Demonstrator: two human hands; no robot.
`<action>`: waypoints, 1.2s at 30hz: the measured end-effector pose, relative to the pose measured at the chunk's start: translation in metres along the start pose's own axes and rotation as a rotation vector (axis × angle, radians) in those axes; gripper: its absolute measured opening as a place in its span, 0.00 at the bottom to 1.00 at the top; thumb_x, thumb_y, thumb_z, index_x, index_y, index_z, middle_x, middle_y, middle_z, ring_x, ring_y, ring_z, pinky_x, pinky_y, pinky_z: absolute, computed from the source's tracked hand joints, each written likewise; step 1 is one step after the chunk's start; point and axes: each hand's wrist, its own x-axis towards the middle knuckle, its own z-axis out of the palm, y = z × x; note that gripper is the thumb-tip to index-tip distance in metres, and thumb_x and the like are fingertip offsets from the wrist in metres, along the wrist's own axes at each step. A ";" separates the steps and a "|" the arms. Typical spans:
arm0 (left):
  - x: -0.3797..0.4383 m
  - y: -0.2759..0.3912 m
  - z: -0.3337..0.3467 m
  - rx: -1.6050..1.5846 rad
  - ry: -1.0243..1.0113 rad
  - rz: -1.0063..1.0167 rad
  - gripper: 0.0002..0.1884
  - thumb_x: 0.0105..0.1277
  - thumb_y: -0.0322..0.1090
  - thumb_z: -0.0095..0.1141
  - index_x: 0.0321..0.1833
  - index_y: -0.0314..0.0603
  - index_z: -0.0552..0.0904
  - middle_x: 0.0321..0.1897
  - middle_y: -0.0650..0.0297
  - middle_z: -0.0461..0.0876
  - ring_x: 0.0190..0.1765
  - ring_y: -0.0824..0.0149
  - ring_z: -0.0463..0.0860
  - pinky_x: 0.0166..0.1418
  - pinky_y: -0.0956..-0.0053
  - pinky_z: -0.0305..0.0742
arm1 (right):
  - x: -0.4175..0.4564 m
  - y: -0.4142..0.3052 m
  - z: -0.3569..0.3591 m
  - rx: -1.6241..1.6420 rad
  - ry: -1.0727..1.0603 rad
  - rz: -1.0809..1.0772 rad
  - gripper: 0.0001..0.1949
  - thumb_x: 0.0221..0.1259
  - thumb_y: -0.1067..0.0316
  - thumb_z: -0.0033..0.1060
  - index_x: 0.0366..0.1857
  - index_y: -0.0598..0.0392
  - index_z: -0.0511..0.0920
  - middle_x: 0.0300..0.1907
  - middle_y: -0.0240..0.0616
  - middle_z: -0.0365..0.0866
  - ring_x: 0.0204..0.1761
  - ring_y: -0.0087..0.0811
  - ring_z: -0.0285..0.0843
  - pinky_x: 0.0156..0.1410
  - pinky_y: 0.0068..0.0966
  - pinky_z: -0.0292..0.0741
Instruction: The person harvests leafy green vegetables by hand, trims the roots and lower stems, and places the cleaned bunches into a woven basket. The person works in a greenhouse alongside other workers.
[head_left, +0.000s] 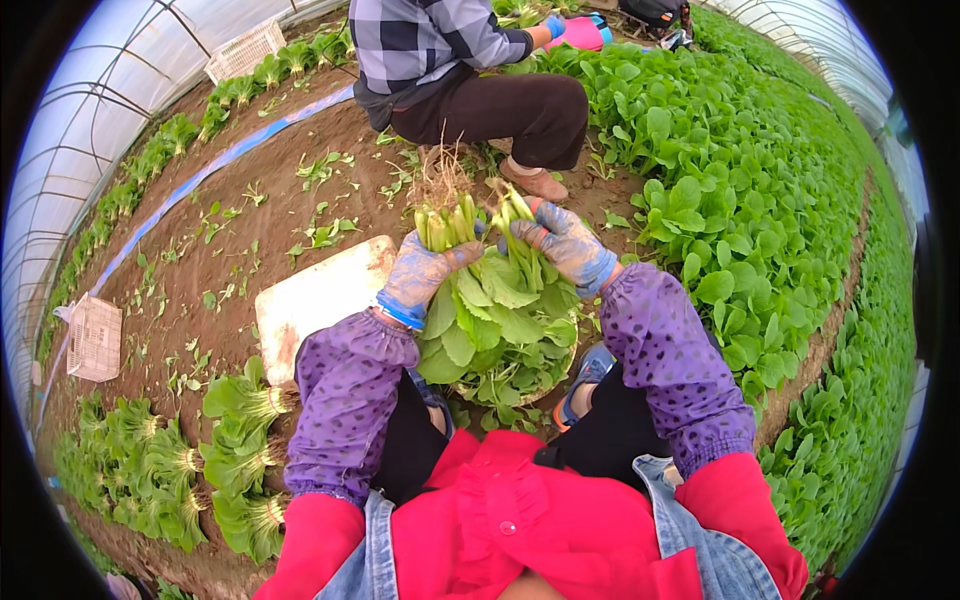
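My left hand (424, 271), in a soiled blue and grey glove, grips a thick bunch of leafy greens (445, 225) by the stems, roots upward and leaves hanging down. Close beside it on the right, my right hand (564, 244) in a matching glove holds a smaller bunch of greens (519, 232) by its stems. Their leaves overlap below my hands. Under them, between my feet, stands a round container heaped with loose leaves (510, 386).
A pale foam block (322, 300) lies left of my hands. Tied bunches (247, 457) lie lower left. A co-worker in a checked top (420, 45) squats ahead. Growing greens (720, 225) fill the right. Plastic crates (94, 337) stand left and far left, beyond scattered leaves.
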 end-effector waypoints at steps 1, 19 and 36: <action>0.001 -0.001 0.001 0.010 0.003 0.030 0.16 0.56 0.29 0.66 0.48 0.37 0.80 0.41 0.65 0.83 0.42 0.73 0.80 0.48 0.76 0.75 | 0.000 0.000 0.003 -0.085 -0.002 -0.034 0.16 0.67 0.65 0.53 0.55 0.59 0.71 0.40 0.37 0.80 0.42 0.22 0.75 0.50 0.23 0.72; -0.001 -0.010 0.005 0.001 0.097 0.175 0.17 0.56 0.26 0.66 0.49 0.36 0.79 0.41 0.65 0.83 0.42 0.73 0.80 0.47 0.77 0.76 | 0.002 0.007 0.013 -0.305 0.002 -0.167 0.15 0.69 0.63 0.50 0.56 0.54 0.72 0.34 0.44 0.81 0.35 0.28 0.78 0.43 0.27 0.73; -0.006 -0.005 0.001 -0.056 0.002 0.082 0.20 0.57 0.28 0.66 0.53 0.36 0.78 0.45 0.64 0.82 0.45 0.73 0.79 0.51 0.76 0.75 | -0.008 -0.023 0.008 -0.440 -0.266 0.030 0.20 0.71 0.60 0.47 0.63 0.56 0.67 0.47 0.34 0.79 0.47 0.20 0.71 0.54 0.21 0.70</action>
